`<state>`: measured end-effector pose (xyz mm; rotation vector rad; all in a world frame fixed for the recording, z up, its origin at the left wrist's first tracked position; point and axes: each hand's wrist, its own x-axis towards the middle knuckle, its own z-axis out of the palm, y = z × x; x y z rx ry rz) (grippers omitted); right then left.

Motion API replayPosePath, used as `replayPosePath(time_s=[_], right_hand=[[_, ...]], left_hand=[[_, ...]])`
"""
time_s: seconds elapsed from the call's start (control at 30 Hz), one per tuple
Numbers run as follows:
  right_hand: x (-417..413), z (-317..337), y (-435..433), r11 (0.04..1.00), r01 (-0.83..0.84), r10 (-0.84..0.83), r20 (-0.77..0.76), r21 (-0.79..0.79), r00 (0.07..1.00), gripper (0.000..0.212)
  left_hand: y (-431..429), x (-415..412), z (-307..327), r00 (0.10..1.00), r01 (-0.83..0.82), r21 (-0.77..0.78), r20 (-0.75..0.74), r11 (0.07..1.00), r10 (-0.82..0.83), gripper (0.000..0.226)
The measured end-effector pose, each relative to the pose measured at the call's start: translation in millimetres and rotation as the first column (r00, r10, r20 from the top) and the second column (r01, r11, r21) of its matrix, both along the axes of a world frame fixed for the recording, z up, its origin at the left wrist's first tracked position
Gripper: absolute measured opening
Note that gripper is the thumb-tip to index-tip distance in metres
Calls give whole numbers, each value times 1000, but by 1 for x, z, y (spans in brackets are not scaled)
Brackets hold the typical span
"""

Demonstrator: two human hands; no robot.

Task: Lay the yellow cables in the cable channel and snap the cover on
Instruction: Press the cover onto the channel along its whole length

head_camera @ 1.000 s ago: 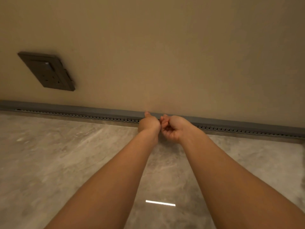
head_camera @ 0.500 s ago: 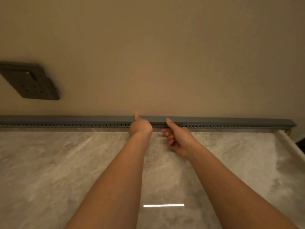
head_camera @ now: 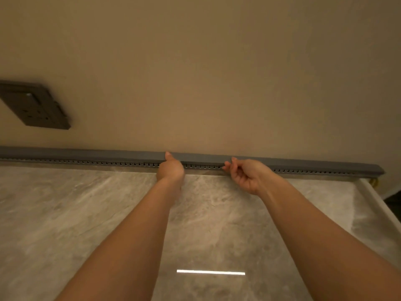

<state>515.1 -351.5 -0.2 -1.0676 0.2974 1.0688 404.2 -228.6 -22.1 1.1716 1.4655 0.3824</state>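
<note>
As I watch mid-frame, left grip point(head_camera: 170, 170) clamped on grey cover point(head_camera: 204, 158), thumb on top, right grip point(head_camera: 248, 174) apparently pinching it.

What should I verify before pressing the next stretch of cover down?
1. Left hand thumb on the cover top: ok.
2. Right hand fingers pinching the cover's front edge: ok.
3. Cover seated between the hands: cannot tell.
4. Yellow cables all inside the cable channel: cannot tell; only a bit shows past the right end.
5. Cover reaching the right end: ok.
</note>
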Motion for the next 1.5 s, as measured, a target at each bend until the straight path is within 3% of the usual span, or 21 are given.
replayPosePath(time_s=[0.27,0.47,0.63,0.77,1.1,1.3,1.5], right_hand=[[3,-7,-1,998,-61,63,110,-26,992,19],[7,-7,2,991,-130,133,89,-32,987,21],[7,-3,1,989,-149,149,47,-21,988,22],[9,-3,0,990,-141,141,-4,-18,990,24],[8,-11,-12,975,-223,223,19,-2,975,23],[16,-17,-32,969,-247,245,56,14,968,20],[46,-17,-71,974,-218,224,130,-56,966,22]], left_hand=[[-25,0,0,999,42,108,-34,993,-39,79],[-60,38,5,997,81,157,-23,984,-78,63],[-75,58,9,1000,15,77,-1,997,-15,54],[-81,70,10,989,-33,-97,139,995,46,49],[-88,67,29,990,92,-142,122,986,-75,58],[-94,67,32,990,90,-148,121,985,-72,44],[-91,70,30,994,61,-169,98,984,-45,53]])
